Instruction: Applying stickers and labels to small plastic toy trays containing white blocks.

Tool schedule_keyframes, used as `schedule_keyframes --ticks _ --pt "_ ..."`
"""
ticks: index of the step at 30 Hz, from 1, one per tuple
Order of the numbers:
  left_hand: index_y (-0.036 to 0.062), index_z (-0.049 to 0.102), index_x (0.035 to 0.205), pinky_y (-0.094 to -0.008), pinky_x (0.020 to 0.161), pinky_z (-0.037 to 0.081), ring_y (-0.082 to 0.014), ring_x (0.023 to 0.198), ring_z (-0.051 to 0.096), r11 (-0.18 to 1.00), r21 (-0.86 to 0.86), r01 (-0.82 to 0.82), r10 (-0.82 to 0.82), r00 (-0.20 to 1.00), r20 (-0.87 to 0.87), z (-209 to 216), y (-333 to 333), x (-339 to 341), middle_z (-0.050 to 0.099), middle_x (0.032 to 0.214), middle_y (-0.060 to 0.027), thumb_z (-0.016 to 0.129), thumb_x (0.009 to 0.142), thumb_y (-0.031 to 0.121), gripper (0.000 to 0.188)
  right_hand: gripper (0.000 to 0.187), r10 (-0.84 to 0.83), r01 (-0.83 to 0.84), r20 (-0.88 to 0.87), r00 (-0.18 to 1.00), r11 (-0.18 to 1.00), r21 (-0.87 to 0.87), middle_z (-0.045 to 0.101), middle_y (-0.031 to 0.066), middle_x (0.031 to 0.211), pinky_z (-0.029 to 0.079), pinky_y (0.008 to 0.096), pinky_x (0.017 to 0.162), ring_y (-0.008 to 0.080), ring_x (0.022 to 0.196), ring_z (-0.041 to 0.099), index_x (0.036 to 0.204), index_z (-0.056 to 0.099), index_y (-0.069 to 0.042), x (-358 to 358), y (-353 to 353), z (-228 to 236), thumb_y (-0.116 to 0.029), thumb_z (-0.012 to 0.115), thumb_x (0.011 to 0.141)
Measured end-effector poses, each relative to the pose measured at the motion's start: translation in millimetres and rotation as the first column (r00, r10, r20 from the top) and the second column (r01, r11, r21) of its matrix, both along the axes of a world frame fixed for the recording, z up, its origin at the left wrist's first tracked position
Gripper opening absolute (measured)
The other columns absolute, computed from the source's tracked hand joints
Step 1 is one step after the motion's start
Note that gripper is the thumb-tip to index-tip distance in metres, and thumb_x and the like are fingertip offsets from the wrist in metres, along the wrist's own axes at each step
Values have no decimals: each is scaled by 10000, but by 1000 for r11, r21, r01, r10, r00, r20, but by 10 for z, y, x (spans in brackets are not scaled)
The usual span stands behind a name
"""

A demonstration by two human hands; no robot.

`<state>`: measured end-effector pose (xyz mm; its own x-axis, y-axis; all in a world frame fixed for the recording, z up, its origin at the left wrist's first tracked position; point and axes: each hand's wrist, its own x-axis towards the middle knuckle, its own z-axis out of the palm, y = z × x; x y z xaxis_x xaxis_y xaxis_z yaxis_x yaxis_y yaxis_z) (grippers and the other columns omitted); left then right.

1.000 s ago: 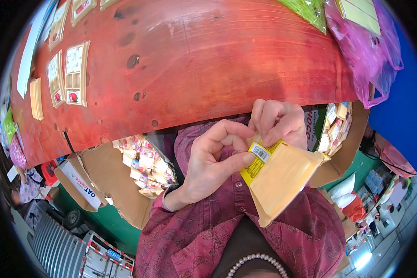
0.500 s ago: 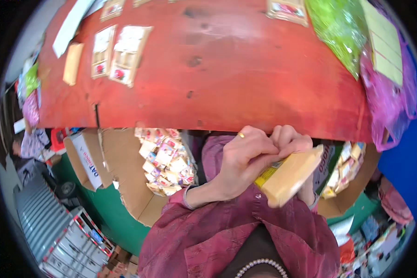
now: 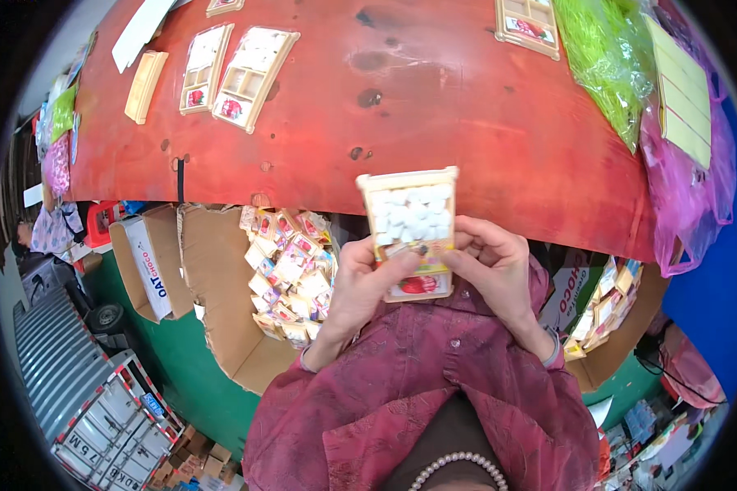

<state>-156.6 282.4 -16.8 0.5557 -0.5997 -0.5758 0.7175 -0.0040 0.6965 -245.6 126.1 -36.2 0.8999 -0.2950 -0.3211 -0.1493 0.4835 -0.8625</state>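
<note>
Both of my hands hold a small cream-coloured compartment tray [image 3: 412, 214] just over the near edge of the red table. White pill-shaped pieces fill its upper part. Near the bottom are a yellow label and a strawberry picture. My left hand [image 3: 359, 282] pinches its left side, thumb across the front. On the other side, my right hand [image 3: 497, 266] grips with its thumb on the yellow label; the fingers behind are partly hidden. Beyond, at the left, lie two similar trays [image 3: 255, 75] [image 3: 205, 67], beside a plain cream piece [image 3: 145, 87].
An open cardboard box [image 3: 219, 315] of small packs [image 3: 291, 274] stands left of my lap; another box [image 3: 604, 370] of packs stands right. Across the red table [image 3: 458, 114] lie another tray [image 3: 529, 26], a green plastic bag [image 3: 602, 65], a purple bag [image 3: 686, 188] and pale yellow sheets [image 3: 681, 94].
The tray, edge-on and tilted at the lower right before, is now upright with its front toward me, higher and further left. My hands have spread to its two sides.
</note>
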Motion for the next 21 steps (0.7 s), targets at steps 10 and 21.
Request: schedule_keyframes --ticks 10,21 --pt "-67 454 1241 -367 894 479 -226 1007 588 934 209 -291 264 953 149 -643 2053 43 581 1127 -137 539 787 -4 466 246 82 -83 -14 997 992 -94 654 76 835 515 233 729 114 794 635 1135 576 47 -85 -199 -20 -35 538 906" --pt "-37 582 1015 -284 535 438 -176 642 557 383 826 -413 205 910 360 -2421 3436 39 623 782 -106 532 913 334 388 249 -488 224 157 859 83 -971 643 124 860 490 293 696 206 769 624 1028 630 12 -213 -1235 470 -14 645 781"
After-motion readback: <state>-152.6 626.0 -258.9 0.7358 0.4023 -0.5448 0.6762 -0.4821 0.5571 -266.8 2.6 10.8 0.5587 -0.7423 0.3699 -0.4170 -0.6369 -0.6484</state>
